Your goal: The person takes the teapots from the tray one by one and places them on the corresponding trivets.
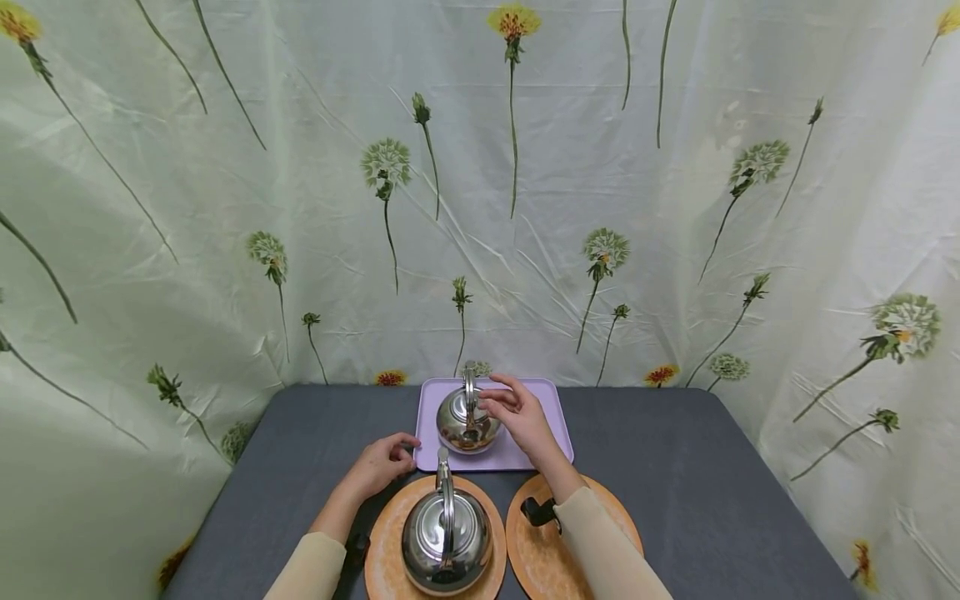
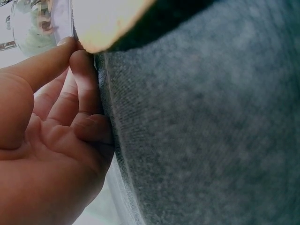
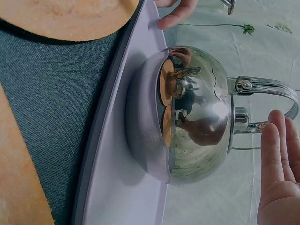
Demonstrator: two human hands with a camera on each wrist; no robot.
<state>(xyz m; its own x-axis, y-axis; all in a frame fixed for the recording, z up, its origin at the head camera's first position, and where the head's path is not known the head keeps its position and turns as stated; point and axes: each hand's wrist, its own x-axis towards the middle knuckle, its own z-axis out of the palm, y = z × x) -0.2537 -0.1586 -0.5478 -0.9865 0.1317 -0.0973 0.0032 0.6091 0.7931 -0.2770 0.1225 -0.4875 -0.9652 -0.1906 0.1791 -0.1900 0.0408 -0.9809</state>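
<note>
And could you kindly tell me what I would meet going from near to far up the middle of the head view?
The nearer kettle on its round orange board, the front edge of the purple tray, the farther kettle standing on that tray, the flowered curtain.

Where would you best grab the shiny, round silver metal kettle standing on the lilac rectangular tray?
Probably by the arched metal handle, coming from the right, where the right hand is. The arch stands upright above the silver lid of the kettle, leaving an open gap to grip through.
</note>
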